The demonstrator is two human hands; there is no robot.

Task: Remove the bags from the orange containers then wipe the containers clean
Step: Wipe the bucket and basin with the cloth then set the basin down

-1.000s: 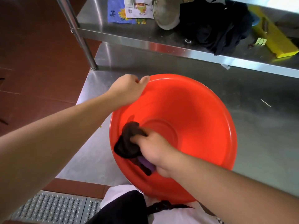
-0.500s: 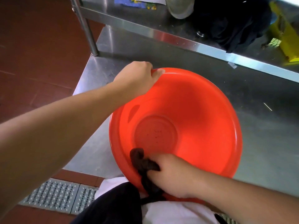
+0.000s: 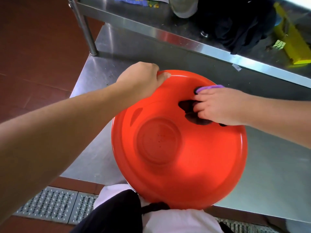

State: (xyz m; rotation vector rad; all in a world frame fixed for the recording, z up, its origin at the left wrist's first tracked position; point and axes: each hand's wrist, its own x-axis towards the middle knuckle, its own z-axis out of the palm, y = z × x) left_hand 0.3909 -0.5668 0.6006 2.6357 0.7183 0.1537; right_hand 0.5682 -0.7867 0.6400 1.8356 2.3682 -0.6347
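An orange container (image 3: 181,148), a wide round basin, sits tilted on the steel worktop (image 3: 269,165), its near rim against the person's waist. The left hand (image 3: 143,79) has a closed grip on the far-left rim, thumb inside and fingers curled over the edge. The right hand (image 3: 218,110) presses a dark cloth (image 3: 191,113) with a purple part against the inner wall at the upper right, fingers bent over it and holding it. A steel shelf (image 3: 168,32) above the worktop carries a black garment (image 3: 235,26) and a yellow object (image 3: 291,42).
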